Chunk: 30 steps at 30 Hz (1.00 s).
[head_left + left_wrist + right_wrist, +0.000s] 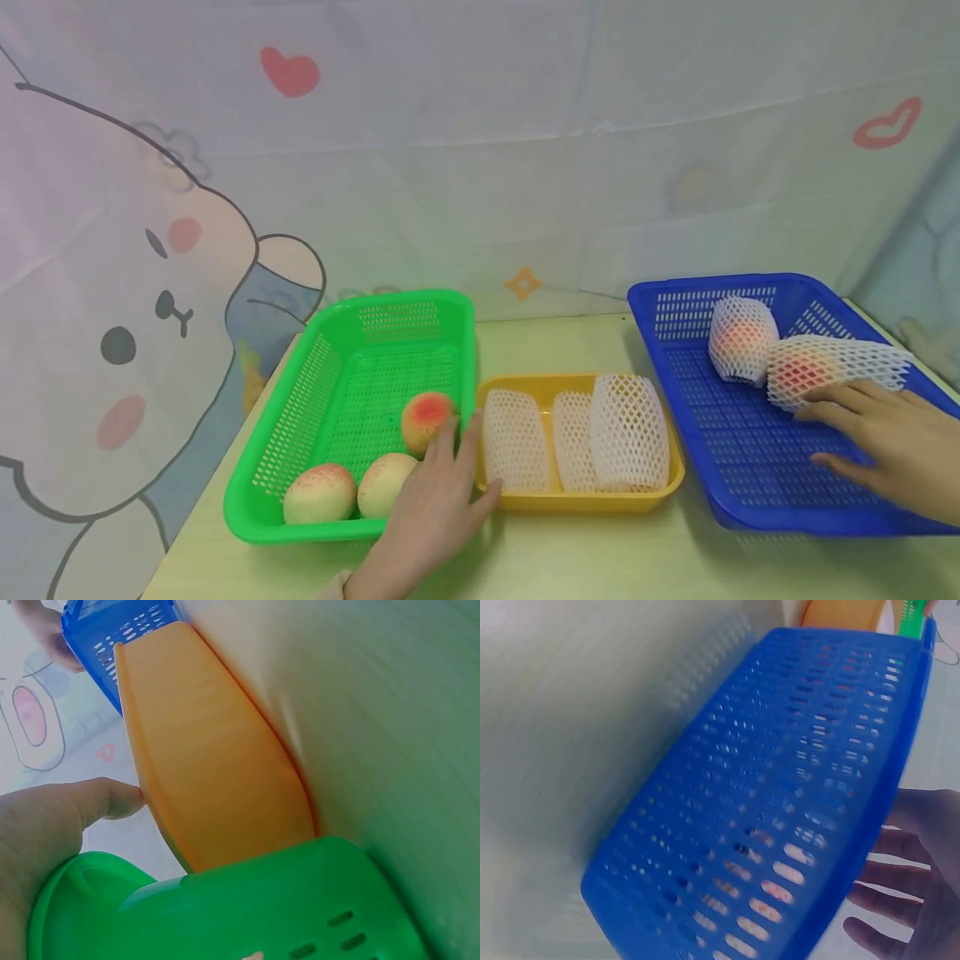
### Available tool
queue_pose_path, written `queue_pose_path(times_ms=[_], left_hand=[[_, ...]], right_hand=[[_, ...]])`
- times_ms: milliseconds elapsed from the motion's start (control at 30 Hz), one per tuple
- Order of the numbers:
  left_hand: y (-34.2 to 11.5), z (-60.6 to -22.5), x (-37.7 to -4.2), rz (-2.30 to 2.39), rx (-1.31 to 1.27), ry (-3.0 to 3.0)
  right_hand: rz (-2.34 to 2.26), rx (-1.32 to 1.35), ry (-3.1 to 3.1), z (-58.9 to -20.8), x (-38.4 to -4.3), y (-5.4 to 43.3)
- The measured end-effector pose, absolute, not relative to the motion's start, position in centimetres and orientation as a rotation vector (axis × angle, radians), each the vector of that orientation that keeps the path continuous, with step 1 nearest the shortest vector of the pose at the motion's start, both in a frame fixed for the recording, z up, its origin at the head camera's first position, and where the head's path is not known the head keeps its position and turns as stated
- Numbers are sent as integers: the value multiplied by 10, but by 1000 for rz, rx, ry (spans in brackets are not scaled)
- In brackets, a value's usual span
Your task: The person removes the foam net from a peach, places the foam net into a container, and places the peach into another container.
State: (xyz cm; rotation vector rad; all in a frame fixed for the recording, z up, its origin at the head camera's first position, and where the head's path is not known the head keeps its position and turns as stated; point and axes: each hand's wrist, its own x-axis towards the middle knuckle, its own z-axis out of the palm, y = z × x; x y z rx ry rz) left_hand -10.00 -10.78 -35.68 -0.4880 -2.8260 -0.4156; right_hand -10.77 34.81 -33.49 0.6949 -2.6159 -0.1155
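Observation:
My left hand (435,508) reaches over the near right corner of the green basket (243,467), fingers extended and fingertips right at a red-topped peach (427,417). Its thumb overlaps the edge of the yellow tray (577,502) in the head view. Two paler peaches, one at the corner (320,495) and one partly behind the hand (384,483), lie along the basket's near side. Over the blue basket (757,475), my right hand (892,442) has loosely bent fingers, close by a peach in a white foam net (798,371) whose loose end trails right.
A second netted peach (742,337) lies farther back in the blue basket. Between the baskets, the yellow tray holds several white foam nets (630,433). A printed cloth (480,192) hangs behind the pale tabletop (555,554).

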Motion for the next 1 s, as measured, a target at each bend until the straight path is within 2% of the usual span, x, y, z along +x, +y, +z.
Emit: queue_pose_path(times_ms=[533, 767, 1000], left_hand=[[-108, -356, -99, -397, -500, -2812], [-107, -356, -99, -407, -502, -2820], [-108, -355, -99, -423, -489, -2846]], right_hand=[[-180, 594, -2709, -309, -137, 359], [-260, 454, -2913, -303, -152, 368], [-290, 481, -2950, -300, -165, 374]])
